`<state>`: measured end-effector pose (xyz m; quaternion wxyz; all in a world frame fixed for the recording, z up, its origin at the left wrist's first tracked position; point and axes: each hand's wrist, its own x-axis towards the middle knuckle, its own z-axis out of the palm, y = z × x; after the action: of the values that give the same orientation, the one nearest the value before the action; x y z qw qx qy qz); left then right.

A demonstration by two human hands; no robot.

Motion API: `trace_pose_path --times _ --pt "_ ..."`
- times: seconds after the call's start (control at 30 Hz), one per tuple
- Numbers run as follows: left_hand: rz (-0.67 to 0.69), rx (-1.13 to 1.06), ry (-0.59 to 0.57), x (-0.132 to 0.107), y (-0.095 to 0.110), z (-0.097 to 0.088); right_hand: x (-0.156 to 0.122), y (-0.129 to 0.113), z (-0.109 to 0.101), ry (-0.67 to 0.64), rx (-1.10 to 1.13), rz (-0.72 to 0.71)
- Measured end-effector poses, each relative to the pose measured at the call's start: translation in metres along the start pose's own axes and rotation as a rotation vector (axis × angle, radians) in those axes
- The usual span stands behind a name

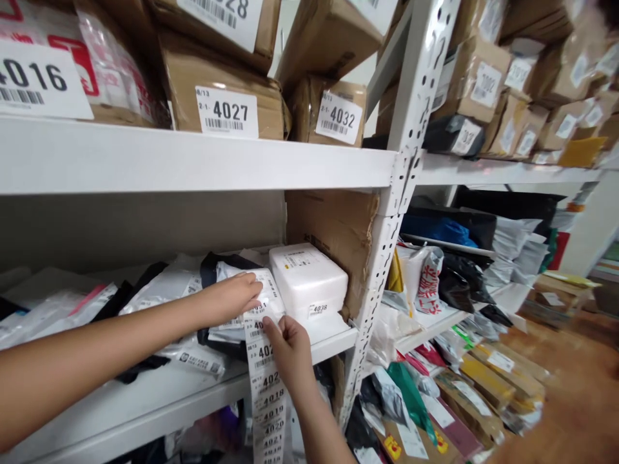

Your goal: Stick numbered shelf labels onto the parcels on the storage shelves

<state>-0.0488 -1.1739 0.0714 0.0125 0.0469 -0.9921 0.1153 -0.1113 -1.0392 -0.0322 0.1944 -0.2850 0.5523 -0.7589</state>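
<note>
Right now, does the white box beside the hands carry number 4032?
No, the label on the white box reads 4038.

White label strip patterned with rows of bold black print; foam box white; cardboard carton brown; shelf upright white, dark-dotted

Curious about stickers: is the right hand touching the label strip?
Touching. In the head view, the right hand has its thumb on the label strip.

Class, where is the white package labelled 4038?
In the head view, the white package sits at the shelf's right end, beside brown cardboard, beyond the right hand.
</note>
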Motion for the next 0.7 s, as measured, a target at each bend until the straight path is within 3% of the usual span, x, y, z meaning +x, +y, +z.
trace_pose_path --times 0.13,0.27,0.4,0.5,0.6,0.67,0.7 --pt "-0.011 -0.038 -0.038 0.002 0.0 -0.004 -0.006 -0.003 -0.006 -0.201 0.224 0.211" --pt "0.017 -0.053 -0.048 0.005 0.0 -0.001 -0.02 -0.003 -0.022 -0.073 0.228 0.275" --pt "-0.048 -0.13 -0.035 0.008 -0.002 -0.004 -0.053 0.002 -0.072 -0.019 0.163 0.176" --pt "0.017 -0.191 -0.057 0.003 -0.001 -0.02 -0.08 0.02 -0.121 -0.089 0.132 0.268" --pt "-0.082 -0.159 -0.019 -0.025 0.023 -0.033 -0.103 0.048 -0.164 -0.196 0.182 0.409" --pt "-0.229 -0.247 0.149 -0.056 0.055 -0.021 -0.117 0.066 -0.185 -0.22 0.169 0.439" --pt "-0.257 -0.321 0.184 -0.073 0.074 -0.005 -0.123 0.073 -0.194 -0.209 0.158 0.439"
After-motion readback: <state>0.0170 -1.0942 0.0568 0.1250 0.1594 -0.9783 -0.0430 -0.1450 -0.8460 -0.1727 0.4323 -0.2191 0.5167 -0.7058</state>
